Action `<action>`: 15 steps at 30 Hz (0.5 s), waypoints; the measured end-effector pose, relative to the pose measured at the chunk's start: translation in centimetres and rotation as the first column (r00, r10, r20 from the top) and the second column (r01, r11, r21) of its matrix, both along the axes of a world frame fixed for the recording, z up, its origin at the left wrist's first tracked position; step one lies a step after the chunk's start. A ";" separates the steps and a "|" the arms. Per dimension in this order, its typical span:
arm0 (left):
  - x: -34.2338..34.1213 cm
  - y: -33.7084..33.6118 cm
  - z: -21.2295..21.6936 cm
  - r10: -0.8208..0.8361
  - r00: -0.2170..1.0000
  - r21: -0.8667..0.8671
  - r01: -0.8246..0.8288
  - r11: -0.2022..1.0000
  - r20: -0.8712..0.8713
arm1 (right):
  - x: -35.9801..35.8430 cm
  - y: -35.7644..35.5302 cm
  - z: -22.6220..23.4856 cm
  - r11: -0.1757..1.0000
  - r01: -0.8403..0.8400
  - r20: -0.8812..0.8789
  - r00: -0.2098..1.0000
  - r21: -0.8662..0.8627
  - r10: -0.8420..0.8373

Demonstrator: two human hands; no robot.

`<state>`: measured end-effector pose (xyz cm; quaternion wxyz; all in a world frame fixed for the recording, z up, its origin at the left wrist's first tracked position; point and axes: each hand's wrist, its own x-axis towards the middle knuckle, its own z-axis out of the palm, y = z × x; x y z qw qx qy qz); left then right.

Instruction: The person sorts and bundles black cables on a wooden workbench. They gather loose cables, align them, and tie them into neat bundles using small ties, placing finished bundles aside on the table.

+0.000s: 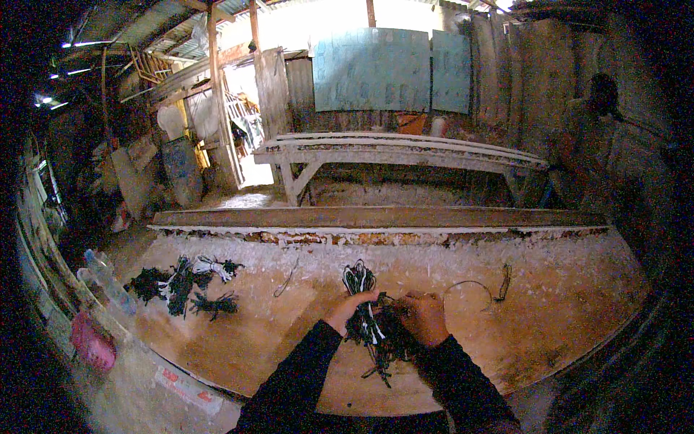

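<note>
A bundle of black and white cords [359,278] is upright over the table in front of me, its looped end pointing away and its loose ends [378,346] hanging toward me. My left hand [344,312] is closed around the bundle's middle. Close beside it on the right, my right hand [425,317] is closed in a pinch on a dark cord strand [387,298] at the bundle's middle. Exactly how that strand runs is hidden by the fingers and the dim light. Dark sleeves cover both my forearms.
Several more cord bundles [179,286] lie on the wooden table [289,347] at left. Loose cords [503,283] lie at right. A raised board [376,216] runs along the table's far edge. Clear plastic bottles [105,273] and a pink item [92,341] stand off the left edge. Beyond is a bench [405,148].
</note>
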<state>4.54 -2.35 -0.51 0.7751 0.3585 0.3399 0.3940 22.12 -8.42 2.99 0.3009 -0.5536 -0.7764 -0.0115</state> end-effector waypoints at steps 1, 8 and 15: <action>0.0 -0.1 0.2 -0.014 1.000 0.001 0.014 1.000 0.002 | -0.1 0.0 0.0 1.000 -0.002 -0.034 0.999 0.030 0.003; -0.7 -0.5 1.0 -0.039 0.996 0.028 0.042 0.999 -0.077 | -0.2 -0.2 0.2 0.965 -0.083 0.088 0.994 0.248 0.063; -1.5 -1.3 3.1 0.036 0.986 0.074 -0.024 0.997 -0.164 | -0.1 -0.5 0.8 0.953 -0.126 0.028 0.992 0.277 0.123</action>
